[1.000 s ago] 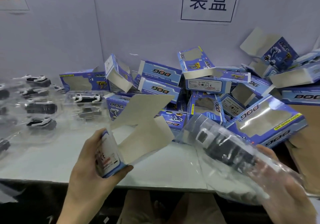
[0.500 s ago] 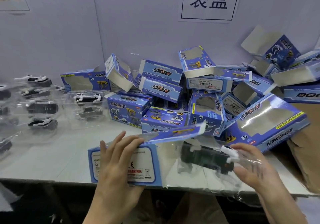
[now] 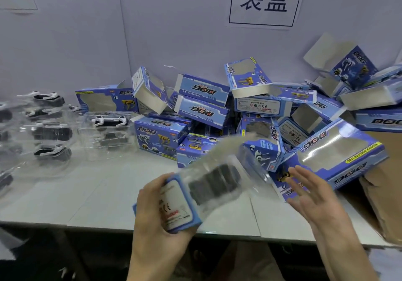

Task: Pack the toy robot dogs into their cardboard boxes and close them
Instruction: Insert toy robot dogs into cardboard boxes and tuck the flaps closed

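Above the surface [image 3: 97, 193], the left grip [image 3: 152, 222] clasps a blue cardboard box [image 3: 176, 206]; a black toy robot dog [image 3: 215, 182] in a clear plastic shell [image 3: 245, 161] juts from it. The right grip [image 3: 311, 193] is released, fingers spread. The shell looks light, slippery, crushable: best pushed by its end.

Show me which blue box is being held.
The box gripped by the left hand at the table's front edge, a clear-packed toy dog at its mouth; the other boxes lie piled by the wall.

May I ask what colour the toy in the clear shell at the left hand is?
The toy dog looks black, seen in the head view.
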### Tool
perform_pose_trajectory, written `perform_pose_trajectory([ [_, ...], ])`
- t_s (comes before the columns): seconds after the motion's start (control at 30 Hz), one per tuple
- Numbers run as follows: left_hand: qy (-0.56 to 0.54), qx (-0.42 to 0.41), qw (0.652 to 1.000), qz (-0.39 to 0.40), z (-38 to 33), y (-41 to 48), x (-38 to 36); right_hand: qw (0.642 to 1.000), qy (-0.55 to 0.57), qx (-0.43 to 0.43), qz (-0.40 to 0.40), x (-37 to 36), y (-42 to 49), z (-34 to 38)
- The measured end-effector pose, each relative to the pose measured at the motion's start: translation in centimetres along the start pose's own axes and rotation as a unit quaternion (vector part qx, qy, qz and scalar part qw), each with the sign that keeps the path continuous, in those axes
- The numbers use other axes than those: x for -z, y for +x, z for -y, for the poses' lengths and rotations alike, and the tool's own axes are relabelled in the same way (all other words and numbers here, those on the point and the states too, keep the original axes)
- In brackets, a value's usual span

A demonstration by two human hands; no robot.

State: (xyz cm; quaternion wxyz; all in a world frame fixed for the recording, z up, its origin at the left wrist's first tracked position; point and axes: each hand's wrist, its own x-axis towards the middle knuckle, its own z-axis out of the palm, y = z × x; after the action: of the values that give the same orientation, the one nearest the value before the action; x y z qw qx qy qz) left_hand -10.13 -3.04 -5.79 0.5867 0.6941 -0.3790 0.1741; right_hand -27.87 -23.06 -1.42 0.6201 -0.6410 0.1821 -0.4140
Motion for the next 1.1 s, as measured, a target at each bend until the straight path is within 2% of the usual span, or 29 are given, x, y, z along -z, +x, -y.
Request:
perform_pose_trajectory([
  [0.1, -0.139, 0.116, 0.983, -0.045, -0.3, 0.0, -0.1, 0.999, 0.021, 0.008, -0.033, 0.7, -0.3, -0.6],
  [0.17, -0.149, 0.141, 0.977, -0.052, 0.2, -0.1, -0.3, 0.999, 0.022, 0.018, -0.027, 0.5, -0.3, -0.7],
  [0.3, -0.155, 0.210, 0.964, 0.042, 1.5, -0.5, -1.8, 1.000, 0.013, 0.009, -0.014, 0.0, -0.5, -1.1],
  [0.47, -0.169, 0.223, 0.957, 0.075, 2.7, -0.5, -2.1, 1.000, -0.012, 0.011, 0.008, -0.6, -0.8, -1.2],
  [0.63, -0.198, 0.225, 0.950, 0.088, 3.1, 0.0, -2.5, 0.988, -0.083, 0.134, -0.003, -2.4, 0.5, 2.1],
  [0.7, -0.211, 0.215, 0.948, 0.107, 3.2, 0.5, -2.9, 0.974, -0.107, 0.201, 0.024, -3.5, 2.2, 5.1],
  [0.83, -0.224, 0.193, 0.942, 0.161, 3.7, 2.1, -4.0, 0.936, -0.170, 0.276, 0.139, -6.7, 6.7, 11.1],
  [0.93, -0.231, 0.181, 0.938, 0.186, 3.7, 2.9, -5.2, 0.892, -0.296, 0.232, 0.251, -9.1, 10.9, 12.9],
  [1.03, -0.237, 0.173, 0.935, 0.198, 3.7, 3.1, -6.3, 0.782, -0.494, 0.108, 0.365, -11.2, 13.3, 10.1],
  [1.1, -0.243, 0.174, 0.933, 0.199, 4.0, 3.1, -6.7, 0.716, -0.549, 0.007, 0.431, -11.7, 13.3, 6.1],
])
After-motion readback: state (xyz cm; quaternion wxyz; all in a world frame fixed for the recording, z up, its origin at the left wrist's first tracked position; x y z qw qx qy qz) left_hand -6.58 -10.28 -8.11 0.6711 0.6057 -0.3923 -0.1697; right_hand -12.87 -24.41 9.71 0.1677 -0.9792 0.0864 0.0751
